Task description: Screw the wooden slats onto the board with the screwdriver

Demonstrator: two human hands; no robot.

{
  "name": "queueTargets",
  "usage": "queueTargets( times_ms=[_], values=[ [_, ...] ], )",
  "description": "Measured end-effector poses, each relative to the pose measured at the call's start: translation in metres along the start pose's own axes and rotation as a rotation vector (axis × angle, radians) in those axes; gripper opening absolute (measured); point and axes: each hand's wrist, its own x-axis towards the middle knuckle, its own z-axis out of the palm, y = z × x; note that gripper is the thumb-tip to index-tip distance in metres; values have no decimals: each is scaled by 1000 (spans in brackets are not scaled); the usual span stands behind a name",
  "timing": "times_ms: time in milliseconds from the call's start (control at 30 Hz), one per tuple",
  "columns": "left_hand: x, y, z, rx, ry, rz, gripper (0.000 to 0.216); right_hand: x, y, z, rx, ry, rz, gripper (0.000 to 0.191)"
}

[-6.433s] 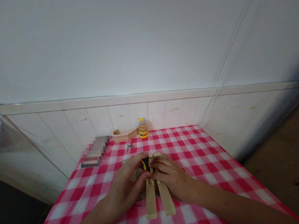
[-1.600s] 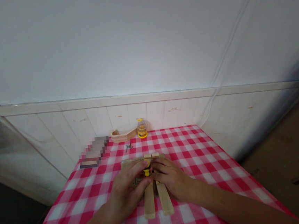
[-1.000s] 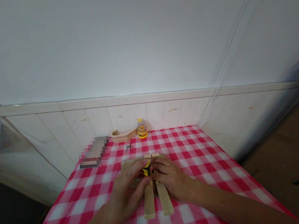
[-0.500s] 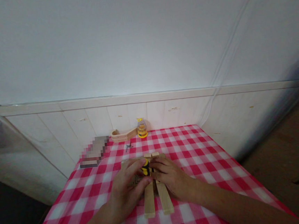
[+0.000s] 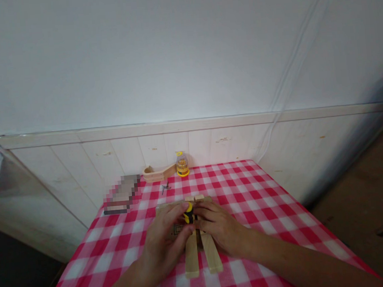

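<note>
A short yellow-and-black screwdriver [image 5: 188, 211] stands upright over a wooden assembly [image 5: 172, 228] on the red-and-white checked tablecloth [image 5: 250, 201]. My left hand [image 5: 165, 242] is closed, its fingers wrapped round the screwdriver's handle from the left. My right hand [image 5: 217, 230] is closed too, its fingertips pinching the handle from the right while the palm rests on the wood. Two pale wooden slats [image 5: 201, 256] stick out from under both hands toward me. The screwdriver's tip and the spot it meets are hidden by my fingers.
At the table's far edge lie a curved wooden piece [image 5: 157, 173], a small yellow bit holder [image 5: 182, 164] and a blurred-out box [image 5: 122, 194]. A few dark screws [image 5: 165, 188] lie behind the assembly. A white panelled wall [image 5: 211, 141] runs behind the table.
Both hands stay clamped round the screwdriver on the wood. The handle's yellow and black faces have shifted between frames, so it has turned a little. The view has drifted slightly.
</note>
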Motion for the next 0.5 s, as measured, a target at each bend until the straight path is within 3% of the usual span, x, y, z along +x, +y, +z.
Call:
queueTargets(
  times_ms=[400, 500],
  values=[
    [-15, -7, 6, 79, 39, 22, 49, 1, -1, -2, -9, 6, 4, 30],
    [-13, -6, 11, 72, 67, 88, 49, 0, 0, -1, -3, -23, 20, 32]
  ],
)
